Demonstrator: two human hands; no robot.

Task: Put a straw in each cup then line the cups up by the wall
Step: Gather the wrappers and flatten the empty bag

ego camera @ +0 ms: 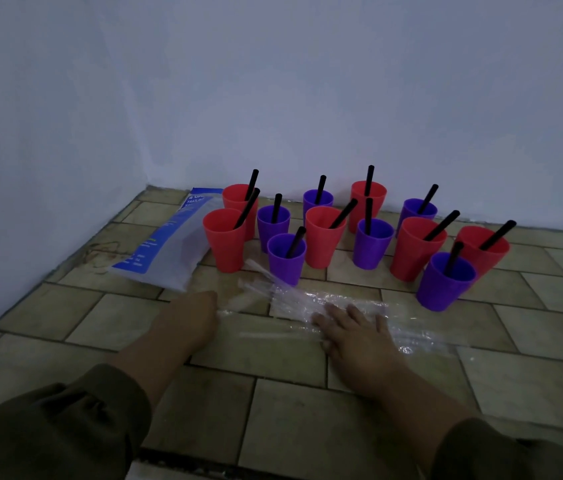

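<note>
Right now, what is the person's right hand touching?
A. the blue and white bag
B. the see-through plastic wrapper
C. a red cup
B: the right hand lies flat, fingers spread, on the see-through plastic wrapper.

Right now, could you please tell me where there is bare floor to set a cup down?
Bare tiles lie by the wall right of the rightmost red cup, and near, between the two forearms. It is crowded among the cups, with the bag on their left and the wrapper in front, under the right hand.
</note>
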